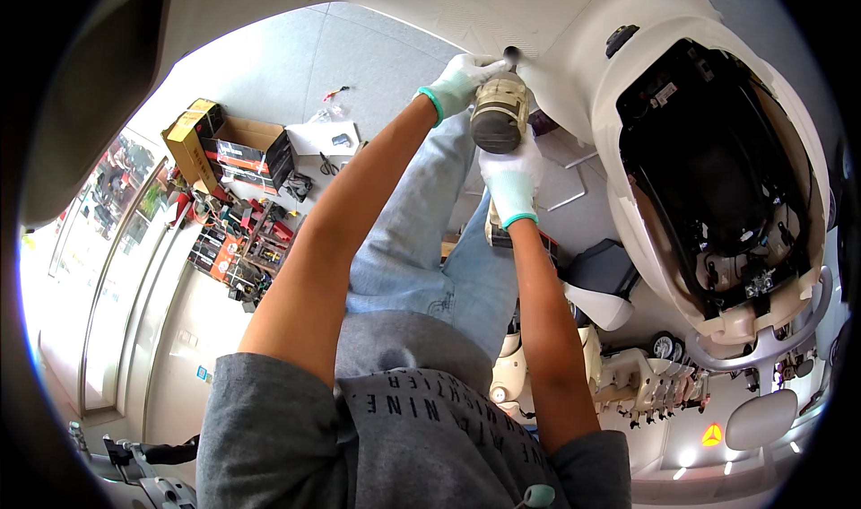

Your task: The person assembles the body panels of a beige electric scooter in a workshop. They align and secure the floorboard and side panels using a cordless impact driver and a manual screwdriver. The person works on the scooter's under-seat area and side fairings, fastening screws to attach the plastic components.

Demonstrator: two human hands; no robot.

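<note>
My right hand (511,173), in a white glove with a green cuff, is closed round the handle of a beige and dark grey cordless power driver (499,119). Its nose points away from me at a pale scooter's body panel (547,16), where a small dark round part (512,53) shows. My left hand (459,80), gloved the same way, is beside the driver's front end. Its fingers are drawn together close to that dark part; what they pinch, if anything, is hidden. The driver's base partly shows below my right hand.
On the right stands the scooter's open under-seat bin (700,141), black inside. Left on the floor are an open carton (247,146), a yellow box (188,141), a white sheet (309,139) and a heap of tools (256,240). Several scooters (628,374) stand behind me.
</note>
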